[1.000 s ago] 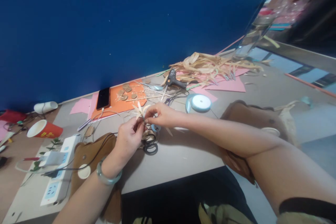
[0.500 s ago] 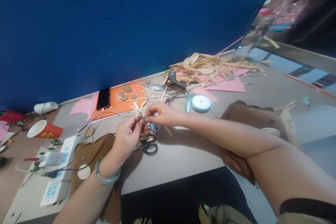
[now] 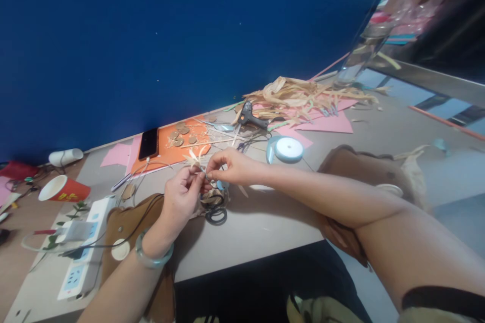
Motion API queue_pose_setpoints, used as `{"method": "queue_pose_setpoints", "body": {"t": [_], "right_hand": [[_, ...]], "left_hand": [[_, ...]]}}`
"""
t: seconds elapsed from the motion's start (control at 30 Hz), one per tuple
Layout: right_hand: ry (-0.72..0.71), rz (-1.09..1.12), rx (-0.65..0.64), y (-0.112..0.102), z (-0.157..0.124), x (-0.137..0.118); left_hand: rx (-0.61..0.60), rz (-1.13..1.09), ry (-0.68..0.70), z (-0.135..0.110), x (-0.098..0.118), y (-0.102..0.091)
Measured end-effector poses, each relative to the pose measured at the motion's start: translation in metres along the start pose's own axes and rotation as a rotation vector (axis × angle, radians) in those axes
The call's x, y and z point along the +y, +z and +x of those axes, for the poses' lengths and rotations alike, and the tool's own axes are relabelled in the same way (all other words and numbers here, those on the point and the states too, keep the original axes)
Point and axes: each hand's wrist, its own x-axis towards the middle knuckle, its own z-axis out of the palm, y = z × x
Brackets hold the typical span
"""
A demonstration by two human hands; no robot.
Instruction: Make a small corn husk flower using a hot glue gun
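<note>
My left hand point(image 3: 182, 193) is closed on a small bunch of pale husk strips point(image 3: 195, 155), whose pointed ends fan out above the fingers. Close against it, my right hand point(image 3: 231, 165) pinches a light blue ribbon point(image 3: 203, 168) at the base of the bunch. The ribbon's thin part between the fingertips is mostly hidden. Below the hands, black-handled scissors point(image 3: 215, 216) lie on the table, partly over crumpled pale material. A spool of light blue ribbon point(image 3: 288, 149) lies flat to the right of my right hand.
Behind the hands are a glue gun point(image 3: 252, 116), a heap of dry husks point(image 3: 291, 93) on pink paper, and a phone point(image 3: 148, 144) beside orange paper point(image 3: 166, 136) with round slices. A power strip point(image 3: 85, 247) and a tipped paper cup point(image 3: 68, 189) are at left. A blue partition point(image 3: 151, 35) stands behind.
The husk bunch has tipped a little to the left, and my left hand has shifted slightly left. My right hand stays pinched beside it.
</note>
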Motion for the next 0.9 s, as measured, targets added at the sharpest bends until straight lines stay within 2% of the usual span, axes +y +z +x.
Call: {"method": "queue_pose_setpoints", "body": {"t": [0.33,0.57,0.9], "right_hand": [[-0.030,0.020,-0.044,0.0003,0.0008,0.0015],[0.010,-0.010,-0.075,-0.0043,0.0001,-0.0041],[0.061,0.015,-0.118,-0.0043,0.0015,-0.0015]], "left_hand": [[-0.015,-0.022,-0.044,0.0006,0.0036,-0.0006],[-0.022,-0.013,-0.076,0.0034,0.0022,-0.0031],[-0.031,0.072,-0.024,0.0093,0.0000,-0.0075]]}}
